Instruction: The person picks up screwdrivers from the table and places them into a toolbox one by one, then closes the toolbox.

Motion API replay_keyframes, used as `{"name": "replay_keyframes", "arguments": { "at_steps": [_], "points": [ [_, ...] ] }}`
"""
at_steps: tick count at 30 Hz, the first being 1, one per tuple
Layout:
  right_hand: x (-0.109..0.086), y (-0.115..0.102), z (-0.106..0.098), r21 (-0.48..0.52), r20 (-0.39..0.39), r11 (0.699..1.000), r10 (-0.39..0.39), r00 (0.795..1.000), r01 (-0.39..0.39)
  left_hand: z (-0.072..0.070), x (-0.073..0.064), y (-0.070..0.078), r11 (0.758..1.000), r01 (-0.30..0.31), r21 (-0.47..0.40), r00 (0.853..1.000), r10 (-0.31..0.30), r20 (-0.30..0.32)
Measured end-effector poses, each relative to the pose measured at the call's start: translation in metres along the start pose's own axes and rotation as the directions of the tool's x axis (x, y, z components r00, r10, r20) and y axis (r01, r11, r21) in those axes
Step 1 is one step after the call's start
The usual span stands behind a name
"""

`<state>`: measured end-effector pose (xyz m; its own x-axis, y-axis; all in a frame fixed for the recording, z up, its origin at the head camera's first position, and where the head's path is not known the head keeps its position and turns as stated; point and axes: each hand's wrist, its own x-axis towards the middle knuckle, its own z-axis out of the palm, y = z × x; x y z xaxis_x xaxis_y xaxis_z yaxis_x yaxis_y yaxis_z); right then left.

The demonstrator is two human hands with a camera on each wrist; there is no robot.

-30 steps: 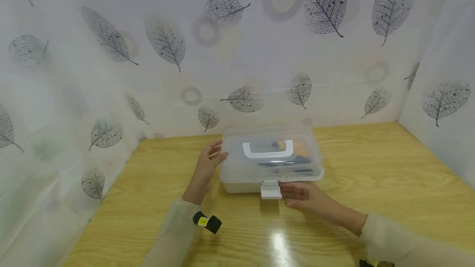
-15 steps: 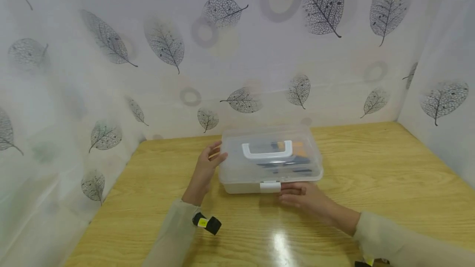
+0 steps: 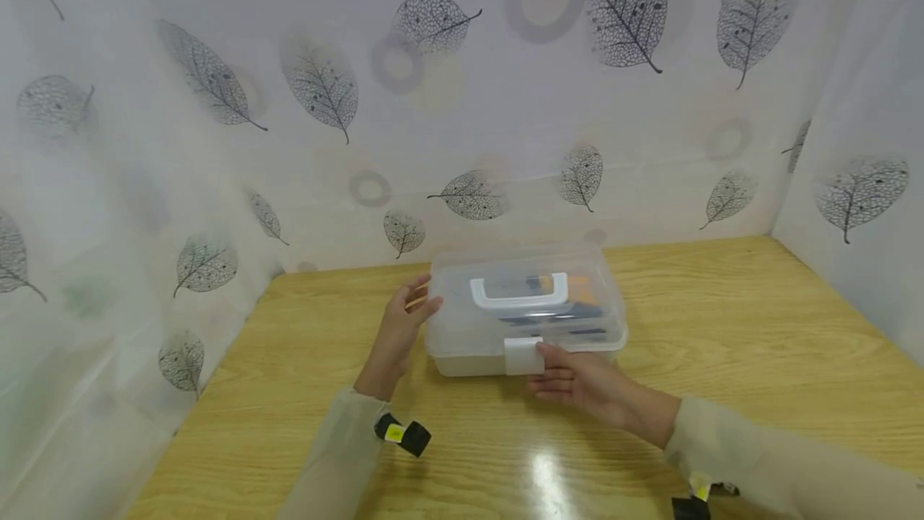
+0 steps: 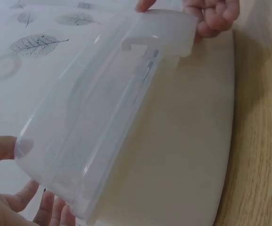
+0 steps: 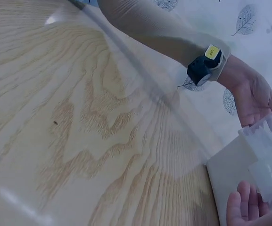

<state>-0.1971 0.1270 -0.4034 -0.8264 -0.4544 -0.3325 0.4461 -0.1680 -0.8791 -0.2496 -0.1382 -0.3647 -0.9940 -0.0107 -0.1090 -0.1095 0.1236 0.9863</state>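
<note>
A clear plastic storage box (image 3: 462,335) with a translucent lid and a white carry handle (image 3: 520,299) sits on the wooden table. Orange and dark blue items show through the lid. My left hand (image 3: 395,335) holds the box's left end, thumb on the lid's corner and fingers along the side, as the left wrist view shows. At the front, the white latch (image 3: 521,357) stands upright over the lid's rim. My right hand (image 3: 588,383) has its thumb at the latch's upper right edge, with the other fingers curled below beside it.
Behind the wooden table (image 3: 722,327) hangs a pale curtain (image 3: 505,119) printed with dark leaves, which also closes in both sides. Black wrist cameras (image 3: 415,438) are strapped under both sleeves.
The latch has swung up from jutting outward to lying upright against the box's front. My right hand moved slightly left and its thumb came up onto the latch. My left hand stayed put.
</note>
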Motion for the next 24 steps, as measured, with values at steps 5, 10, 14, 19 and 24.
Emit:
{"name": "replay_keyframes", "arguments": {
  "at_steps": [5, 10, 14, 19, 24],
  "points": [
    [-0.001, -0.003, 0.006, 0.016, -0.019, 1.000, 0.021, 1.000, -0.021, 0.000, 0.000, -0.001, 1.000, -0.013, 0.005, 1.000, 0.013, 0.007],
    [-0.001, -0.002, 0.008, 0.027, -0.004, 0.999, 0.029, 1.000, -0.028, -0.001, 0.000, -0.001, 1.000, -0.019, 0.004, 1.000, 0.019, 0.011],
    [0.000, 0.001, 0.009, 0.009, -0.004, 1.000, 0.029, 1.000, -0.029, 0.000, 0.000, -0.002, 1.000, -0.012, 0.005, 1.000, 0.012, 0.009],
    [0.001, 0.001, 0.010, -0.011, -0.011, 0.999, 0.033, 0.999, -0.033, 0.000, 0.001, -0.001, 1.000, -0.001, 0.002, 1.000, 0.001, 0.004],
    [0.003, -0.001, 0.012, 0.011, -0.054, 0.998, 0.067, 0.996, -0.066, -0.001, 0.000, -0.001, 1.000, -0.011, 0.002, 1.000, 0.011, 0.011]
  ]
}}
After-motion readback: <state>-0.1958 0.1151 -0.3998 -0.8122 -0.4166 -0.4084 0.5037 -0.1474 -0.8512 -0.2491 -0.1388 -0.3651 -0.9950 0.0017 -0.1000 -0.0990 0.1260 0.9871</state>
